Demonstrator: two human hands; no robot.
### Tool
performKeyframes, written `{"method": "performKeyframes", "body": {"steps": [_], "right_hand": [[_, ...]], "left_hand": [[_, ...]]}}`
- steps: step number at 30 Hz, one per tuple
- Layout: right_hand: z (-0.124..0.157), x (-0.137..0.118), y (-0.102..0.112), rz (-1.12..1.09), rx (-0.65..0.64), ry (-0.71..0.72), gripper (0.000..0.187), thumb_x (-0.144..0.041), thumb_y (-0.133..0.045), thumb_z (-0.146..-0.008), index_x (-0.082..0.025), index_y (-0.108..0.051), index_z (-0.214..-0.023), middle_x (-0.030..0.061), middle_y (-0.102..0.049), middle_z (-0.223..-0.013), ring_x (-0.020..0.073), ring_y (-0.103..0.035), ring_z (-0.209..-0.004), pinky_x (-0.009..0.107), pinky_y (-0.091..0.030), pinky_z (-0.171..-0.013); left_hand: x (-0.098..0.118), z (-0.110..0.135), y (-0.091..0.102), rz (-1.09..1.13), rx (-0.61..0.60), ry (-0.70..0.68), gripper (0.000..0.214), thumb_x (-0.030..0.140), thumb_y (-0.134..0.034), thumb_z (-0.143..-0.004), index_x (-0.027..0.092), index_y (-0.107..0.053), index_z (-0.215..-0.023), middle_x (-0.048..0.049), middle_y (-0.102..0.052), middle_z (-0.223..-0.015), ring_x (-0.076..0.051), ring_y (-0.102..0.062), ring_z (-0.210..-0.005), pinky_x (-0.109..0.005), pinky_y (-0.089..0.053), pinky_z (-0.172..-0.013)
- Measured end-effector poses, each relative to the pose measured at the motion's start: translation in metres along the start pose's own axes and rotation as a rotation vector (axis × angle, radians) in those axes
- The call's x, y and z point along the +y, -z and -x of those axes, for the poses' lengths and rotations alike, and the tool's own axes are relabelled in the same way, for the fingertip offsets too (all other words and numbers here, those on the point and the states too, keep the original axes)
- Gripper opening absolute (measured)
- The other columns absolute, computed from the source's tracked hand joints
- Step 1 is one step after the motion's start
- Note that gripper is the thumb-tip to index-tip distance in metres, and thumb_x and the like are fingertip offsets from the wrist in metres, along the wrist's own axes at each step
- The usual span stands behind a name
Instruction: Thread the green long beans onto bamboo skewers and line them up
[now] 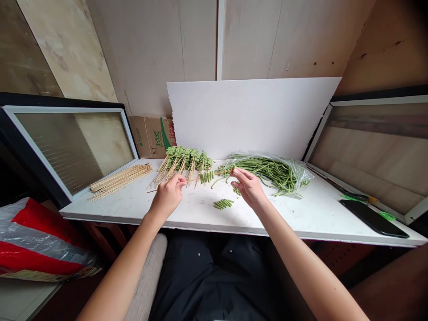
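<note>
My left hand (169,191) is closed on one end of a thin bamboo skewer (219,173), held level above the table. Several short green bean pieces (206,177) are threaded side by side on its middle. At the skewer's other end, my right hand (246,183) pinches a short green bean piece (233,168) at the tip; its other fingers are curled. Below the hands lies a small pile of cut bean pieces (223,204). More cut pieces (236,190) lie partly hidden behind my right hand.
Filled bean skewers (187,158) are stacked at the back. Bare bamboo skewers (118,180) lie at left. Long green beans (267,169) rest in a clear plastic bag (301,171) at back right. A black phone (372,217) lies near the right edge. A white board (254,118) stands behind.
</note>
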State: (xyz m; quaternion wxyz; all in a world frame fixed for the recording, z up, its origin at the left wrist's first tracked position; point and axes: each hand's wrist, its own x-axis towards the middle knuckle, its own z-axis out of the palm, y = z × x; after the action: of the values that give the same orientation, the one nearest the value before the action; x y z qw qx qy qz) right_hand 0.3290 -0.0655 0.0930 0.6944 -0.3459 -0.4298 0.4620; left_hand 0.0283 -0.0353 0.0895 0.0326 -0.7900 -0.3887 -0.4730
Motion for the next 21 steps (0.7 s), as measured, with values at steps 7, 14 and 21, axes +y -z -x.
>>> {"method": "performKeyframes", "body": {"steps": [7, 14, 21], "right_hand": [[0.002, 0.005, -0.003, -0.027, 0.007, 0.003, 0.034, -0.049, -0.098, -0.067, -0.027, -0.082, -0.088, 0.0038, -0.074, -0.097, 0.0211, -0.064, -0.099, 0.030, -0.047, -0.070], [0.004, 0.015, -0.013, -0.030, 0.081, 0.062, 0.035, -0.050, -0.098, -0.065, -0.026, -0.080, -0.082, 0.0033, -0.073, -0.093, 0.0191, -0.060, -0.087, 0.032, -0.043, -0.065], [0.007, 0.021, -0.018, -0.013, 0.104, 0.112, 0.034, -0.051, -0.098, -0.064, -0.026, -0.080, -0.079, 0.0026, -0.070, -0.088, 0.0163, -0.053, -0.075, 0.034, -0.042, -0.066]], "left_hand": [[-0.001, 0.000, -0.001, -0.005, 0.021, -0.010, 0.017, 0.013, -0.052, -0.097, 0.022, -0.066, -0.094, -0.0026, -0.074, -0.078, -0.019, -0.070, -0.071, -0.026, -0.050, -0.070], [-0.003, 0.001, -0.004, -0.008, -0.012, 0.016, 0.019, 0.009, -0.052, -0.093, 0.022, -0.065, -0.092, -0.0013, -0.073, -0.076, -0.018, -0.072, -0.071, -0.025, -0.049, -0.070], [-0.003, 0.001, -0.004, 0.004, -0.012, 0.011, 0.017, 0.010, -0.053, -0.092, 0.022, -0.064, -0.090, -0.0010, -0.072, -0.074, -0.018, -0.069, -0.066, -0.025, -0.048, -0.067]]}}
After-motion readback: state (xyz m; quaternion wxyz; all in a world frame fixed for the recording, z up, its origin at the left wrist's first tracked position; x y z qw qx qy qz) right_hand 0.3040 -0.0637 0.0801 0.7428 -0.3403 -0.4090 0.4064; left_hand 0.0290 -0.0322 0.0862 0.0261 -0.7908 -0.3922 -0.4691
